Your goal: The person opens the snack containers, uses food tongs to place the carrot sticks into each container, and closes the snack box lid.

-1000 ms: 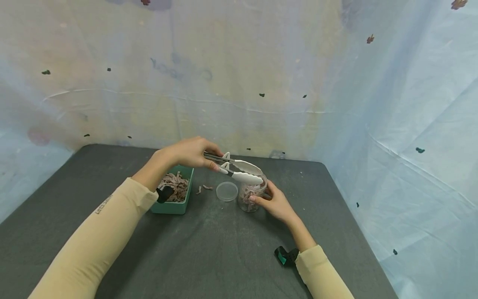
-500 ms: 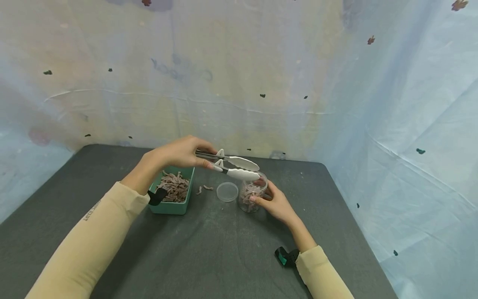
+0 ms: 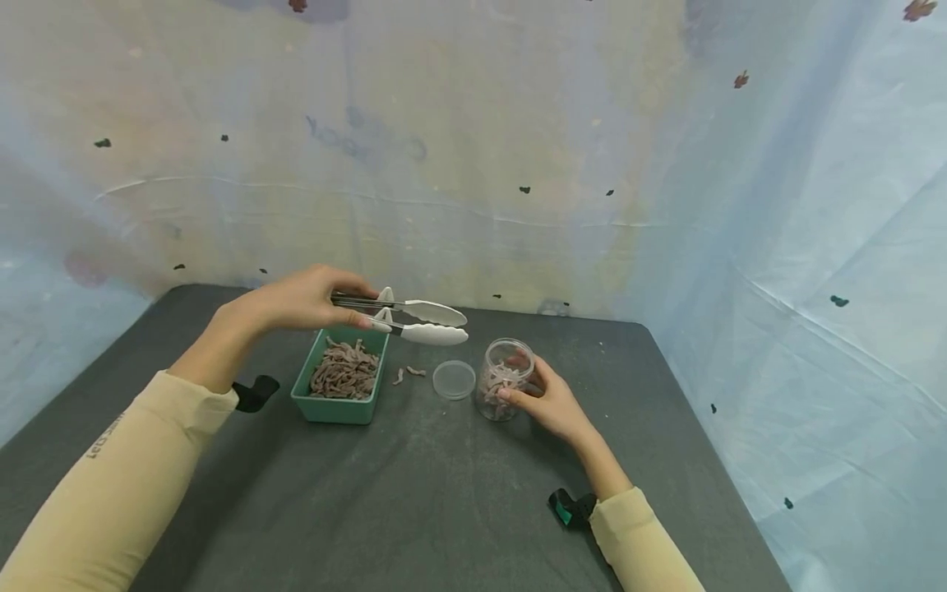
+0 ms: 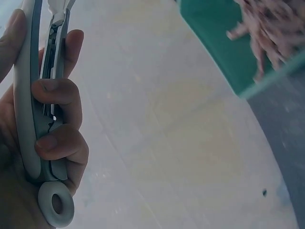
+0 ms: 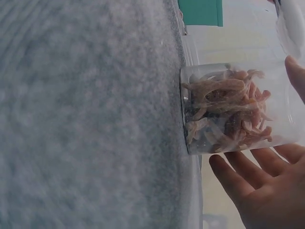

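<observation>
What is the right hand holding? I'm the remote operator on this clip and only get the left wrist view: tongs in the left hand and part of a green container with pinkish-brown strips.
Observer: The right hand is holding a clear jar; both the head and right wrist views show it.
Operator: Understood. My view doesn't reach that far. Is there a lid anywhere?
Observer: Yes, the head view shows a round, see-through lid lying flat on the dark table, between the green container and the jar.
</observation>
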A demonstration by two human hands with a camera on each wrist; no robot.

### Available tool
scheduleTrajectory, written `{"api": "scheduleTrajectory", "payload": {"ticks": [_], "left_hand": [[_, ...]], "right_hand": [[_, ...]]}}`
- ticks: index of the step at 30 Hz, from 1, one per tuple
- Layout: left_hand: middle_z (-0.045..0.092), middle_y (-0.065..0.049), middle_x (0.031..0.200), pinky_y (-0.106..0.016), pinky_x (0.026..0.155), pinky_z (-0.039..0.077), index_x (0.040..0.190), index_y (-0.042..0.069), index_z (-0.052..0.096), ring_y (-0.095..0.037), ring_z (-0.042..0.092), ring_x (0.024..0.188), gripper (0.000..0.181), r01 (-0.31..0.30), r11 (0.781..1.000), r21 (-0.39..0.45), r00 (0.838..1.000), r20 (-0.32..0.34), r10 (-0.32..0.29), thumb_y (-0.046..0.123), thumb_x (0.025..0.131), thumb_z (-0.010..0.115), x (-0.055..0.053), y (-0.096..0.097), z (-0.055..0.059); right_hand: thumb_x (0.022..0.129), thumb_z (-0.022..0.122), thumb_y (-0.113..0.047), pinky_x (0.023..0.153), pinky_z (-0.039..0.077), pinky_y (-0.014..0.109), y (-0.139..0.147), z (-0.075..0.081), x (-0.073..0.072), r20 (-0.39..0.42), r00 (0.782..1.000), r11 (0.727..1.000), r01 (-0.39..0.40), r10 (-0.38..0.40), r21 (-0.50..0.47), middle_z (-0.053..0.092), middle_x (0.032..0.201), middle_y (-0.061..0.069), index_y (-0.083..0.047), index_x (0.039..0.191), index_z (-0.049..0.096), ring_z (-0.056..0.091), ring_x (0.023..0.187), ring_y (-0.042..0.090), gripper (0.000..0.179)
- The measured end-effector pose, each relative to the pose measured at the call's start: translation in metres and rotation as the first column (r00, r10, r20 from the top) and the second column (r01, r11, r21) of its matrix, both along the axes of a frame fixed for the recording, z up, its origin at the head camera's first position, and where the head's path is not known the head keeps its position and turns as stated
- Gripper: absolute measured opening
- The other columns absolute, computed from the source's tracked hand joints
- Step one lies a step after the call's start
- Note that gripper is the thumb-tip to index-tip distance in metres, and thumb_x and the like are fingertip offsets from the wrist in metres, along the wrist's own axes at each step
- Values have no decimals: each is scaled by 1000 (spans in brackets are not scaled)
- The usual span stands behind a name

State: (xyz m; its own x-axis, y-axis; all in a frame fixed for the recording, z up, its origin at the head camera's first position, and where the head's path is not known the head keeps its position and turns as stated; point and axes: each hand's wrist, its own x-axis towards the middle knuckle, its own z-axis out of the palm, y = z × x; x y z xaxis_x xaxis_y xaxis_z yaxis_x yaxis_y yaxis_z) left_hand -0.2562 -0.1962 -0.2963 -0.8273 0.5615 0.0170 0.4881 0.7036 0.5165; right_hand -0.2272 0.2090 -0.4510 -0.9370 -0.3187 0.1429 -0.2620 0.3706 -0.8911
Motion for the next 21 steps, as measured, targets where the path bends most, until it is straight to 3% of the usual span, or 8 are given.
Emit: {"api": "scheduleTrajectory", "payload": {"ticks": [6, 15, 21], "left_hand": [[61, -15, 145, -62, 102, 48, 144, 10, 62, -42, 55, 134, 60, -54, 996, -70, 998, 8, 55, 45, 97, 74, 4, -29, -2], [65, -13, 140, -64, 95, 49, 138, 14, 67, -43, 60, 127, 61, -120, 972, -200, 991, -76, 107, 54, 93, 75, 10, -61, 0], [68, -14, 135, -64, 86, 53, 136, 15, 69, -41, 65, 118, 62, -138, 947, -291, 985, -137, 101, 56, 90, 77, 12, -80, -1]], "right_hand": [[96, 79, -19, 108, 48, 52, 0, 3, 1, 14, 1000, 999, 22, -22, -23, 51, 153, 20, -15, 161, 37, 55, 137, 37, 78], [98, 75, -15, 112, 44, 52, 3, 5, 3, -43, 999, 997, 7, -10, -74, 47, 158, 10, -16, 160, 38, 48, 144, 31, 73], [99, 74, -11, 113, 42, 55, 4, 7, 4, -50, 999, 994, -1, -4, -106, 46, 159, 12, -14, 160, 39, 47, 145, 33, 70]]}}
